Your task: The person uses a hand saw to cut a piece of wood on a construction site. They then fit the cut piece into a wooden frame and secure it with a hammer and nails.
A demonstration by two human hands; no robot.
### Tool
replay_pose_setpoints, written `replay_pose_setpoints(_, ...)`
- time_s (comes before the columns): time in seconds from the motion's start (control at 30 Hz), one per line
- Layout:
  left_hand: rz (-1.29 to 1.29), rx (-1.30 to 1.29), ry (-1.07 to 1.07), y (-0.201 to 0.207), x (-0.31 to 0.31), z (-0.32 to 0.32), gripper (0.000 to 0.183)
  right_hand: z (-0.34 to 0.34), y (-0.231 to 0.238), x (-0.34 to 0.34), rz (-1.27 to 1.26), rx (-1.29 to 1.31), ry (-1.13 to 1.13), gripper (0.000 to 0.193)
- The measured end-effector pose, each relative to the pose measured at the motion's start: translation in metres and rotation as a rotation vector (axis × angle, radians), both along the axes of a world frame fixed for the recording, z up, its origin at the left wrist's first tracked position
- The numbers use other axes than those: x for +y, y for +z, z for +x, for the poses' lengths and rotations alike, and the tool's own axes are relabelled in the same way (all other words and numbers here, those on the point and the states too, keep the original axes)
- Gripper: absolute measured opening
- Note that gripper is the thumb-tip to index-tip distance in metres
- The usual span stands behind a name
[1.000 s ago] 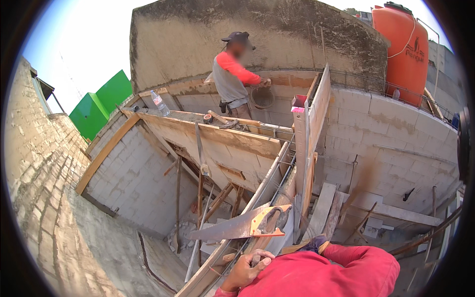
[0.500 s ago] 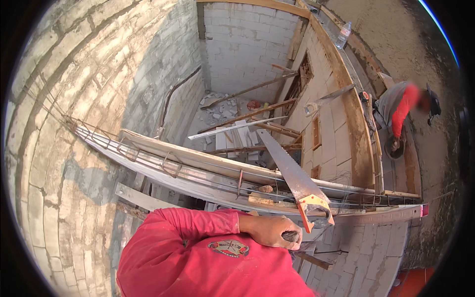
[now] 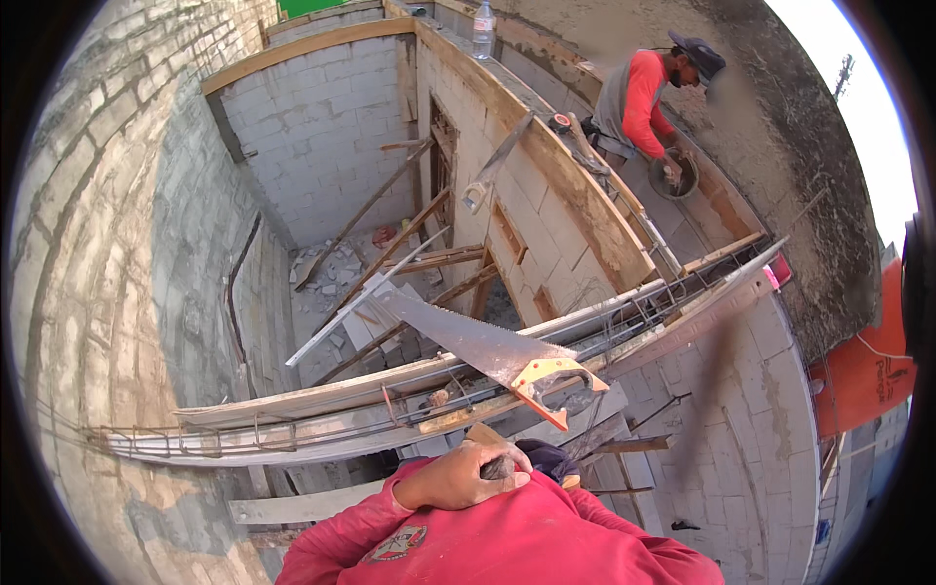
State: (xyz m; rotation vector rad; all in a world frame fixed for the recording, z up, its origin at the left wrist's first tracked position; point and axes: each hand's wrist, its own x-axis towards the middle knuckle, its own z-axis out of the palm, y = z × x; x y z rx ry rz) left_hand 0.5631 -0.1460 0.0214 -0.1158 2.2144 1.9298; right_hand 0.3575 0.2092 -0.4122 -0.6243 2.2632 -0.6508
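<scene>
My left hand (image 3: 468,476) is closed in front of my chest, in a red sleeve. Its fingers wrap round a dark grey, rounded thing (image 3: 499,468) whose kind I cannot make out. Just above the knuckles shows a short piece of wood (image 3: 485,436); whether it joins the held thing is unclear. Beyond the hand lies a handsaw (image 3: 468,336) across the formwork, its wood-coloured, orange-edged handle (image 3: 558,382) nearer me and its blade pointing to the far left. No hand touches the saw. My right hand is out of view; only red cloth shows at the lower right.
Boards with steel rebar (image 3: 292,434) run crosswise ahead, over a deep block-walled room with wooden props (image 3: 370,205). A second handsaw (image 3: 497,161) leans at the wall top. A co-worker (image 3: 643,107) bends over a bucket (image 3: 675,175). A bottle (image 3: 484,31) stands farther off.
The view has swung right, so the room and co-worker appear farther left. My left hand stays closed at my chest. The handsaw keeps its place across the formwork.
</scene>
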Motion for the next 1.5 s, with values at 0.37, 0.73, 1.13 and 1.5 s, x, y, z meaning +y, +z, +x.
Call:
replay_pose_setpoints(0.37, -0.039, 0.044, -0.068, 0.014, 0.004, -0.031, 0.029, 0.051, -0.010, 0.004, -0.235, 0.057, -0.048, 0.045)
replay_pose_setpoints(0.73, 0.091, 0.063, -0.030, 0.018, -0.005, -0.056, 0.027, 0.056, -0.034, 0.010, -0.396, 0.126, -0.015, 0.045)
replay_pose_setpoints(1.13, 0.267, 0.203, 0.127, 0.024, -0.012, -0.067, 0.086, 0.059, 0.072, -0.008, -0.232, -0.025, 0.060, 0.039)
replay_pose_setpoints(1.5, 0.493, 0.094, 0.261, 0.027, -0.010, -0.078, 0.082, 0.073, 0.161, 0.059, -0.240, -0.091, -0.694, 0.024)
